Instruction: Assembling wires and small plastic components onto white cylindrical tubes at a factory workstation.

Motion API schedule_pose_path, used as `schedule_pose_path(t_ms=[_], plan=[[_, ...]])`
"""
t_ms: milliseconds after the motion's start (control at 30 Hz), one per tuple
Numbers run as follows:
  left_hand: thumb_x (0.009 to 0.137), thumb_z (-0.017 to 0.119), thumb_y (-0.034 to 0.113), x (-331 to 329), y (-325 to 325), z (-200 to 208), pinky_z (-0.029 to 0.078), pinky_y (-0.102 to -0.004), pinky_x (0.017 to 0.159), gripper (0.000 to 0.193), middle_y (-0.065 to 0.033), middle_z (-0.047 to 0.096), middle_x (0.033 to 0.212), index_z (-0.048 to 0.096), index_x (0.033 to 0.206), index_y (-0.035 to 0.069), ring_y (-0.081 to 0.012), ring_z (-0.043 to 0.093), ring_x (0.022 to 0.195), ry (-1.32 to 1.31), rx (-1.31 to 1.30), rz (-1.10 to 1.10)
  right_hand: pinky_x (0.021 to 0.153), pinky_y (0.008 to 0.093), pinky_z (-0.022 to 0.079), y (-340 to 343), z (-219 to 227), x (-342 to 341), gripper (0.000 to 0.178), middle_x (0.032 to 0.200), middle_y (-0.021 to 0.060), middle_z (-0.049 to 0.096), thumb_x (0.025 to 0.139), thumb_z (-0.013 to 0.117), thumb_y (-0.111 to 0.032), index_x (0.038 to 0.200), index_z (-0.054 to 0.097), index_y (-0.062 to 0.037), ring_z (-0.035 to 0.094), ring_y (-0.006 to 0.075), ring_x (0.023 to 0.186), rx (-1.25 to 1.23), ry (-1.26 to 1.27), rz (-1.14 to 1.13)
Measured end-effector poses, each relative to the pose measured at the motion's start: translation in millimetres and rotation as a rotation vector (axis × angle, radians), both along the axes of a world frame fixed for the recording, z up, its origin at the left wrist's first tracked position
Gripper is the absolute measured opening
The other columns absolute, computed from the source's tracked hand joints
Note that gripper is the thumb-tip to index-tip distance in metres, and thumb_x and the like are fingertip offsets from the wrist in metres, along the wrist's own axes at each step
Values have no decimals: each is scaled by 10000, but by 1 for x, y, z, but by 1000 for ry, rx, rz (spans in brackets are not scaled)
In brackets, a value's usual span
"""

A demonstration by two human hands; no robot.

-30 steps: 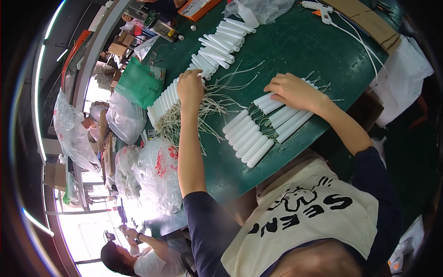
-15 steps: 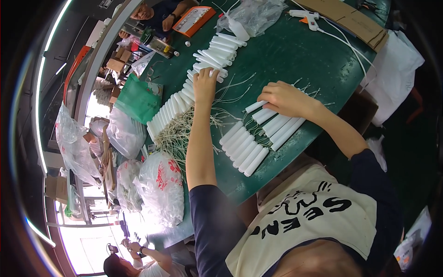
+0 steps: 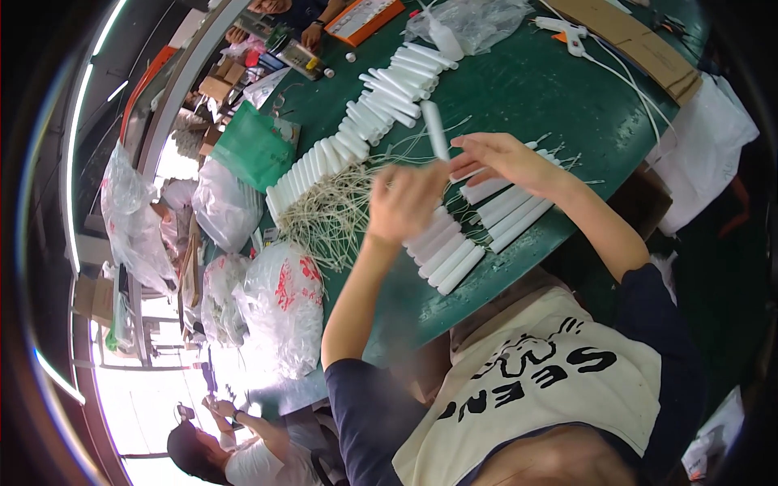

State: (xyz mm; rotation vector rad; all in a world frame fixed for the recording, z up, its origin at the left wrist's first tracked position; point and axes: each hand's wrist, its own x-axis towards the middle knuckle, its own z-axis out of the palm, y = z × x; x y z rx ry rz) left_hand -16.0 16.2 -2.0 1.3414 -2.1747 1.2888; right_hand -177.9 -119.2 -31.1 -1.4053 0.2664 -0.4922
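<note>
white waxy candle [image 3: 434,130], right hand [image 3: 504,160]

Green pouch [image 3: 253,147] and orange box [image 3: 369,18] lie on table's far side.

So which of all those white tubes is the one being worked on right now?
Start at the green table, where white tubes lie in rows. Just above the near row, the right hand pinches the lower end of a single white tube, with the left hand beside it. It alone is lifted off the table and stands apart; the rest lie flat, packed side by side.
</note>
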Motion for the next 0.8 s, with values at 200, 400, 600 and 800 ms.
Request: schedule_pose_path(t_ms=[200,400,600,800], plan=[[661,657,124,-11,45,17,447,-311,754,255,-10,625,955,651,912,83,-155,571,805,60,153,-143,836,287,488,18,6,9,317,998,56,611,938,516,-197,1191,495,-7,602,129,894,331,-38,238],[622,602,102,1,44,8,477,-338,733,285,-53,595,913,627,902,55,-222,582,831,312,298,-204,747,271,505,43,-3,23,287,976,17,580,931,525,-155,1193,485,-45,580,89,865,314,-16,350],[671,616,19,42,43,0,470,-371,723,210,-51,630,830,635,868,86,-247,607,815,497,48,-13,716,282,513,41,4,20,231,932,19,544,963,464,-193,1136,504,-44,579,124,809,452,75,124],[798,636,328,212,92,-17,482,-439,746,358,-159,627,935,612,999,33,-334,587,903,668,-296,1186,604,255,451,34,17,3,201,799,49,539,964,446,-168,1077,501,-10,525,114,667,430,9,163]])
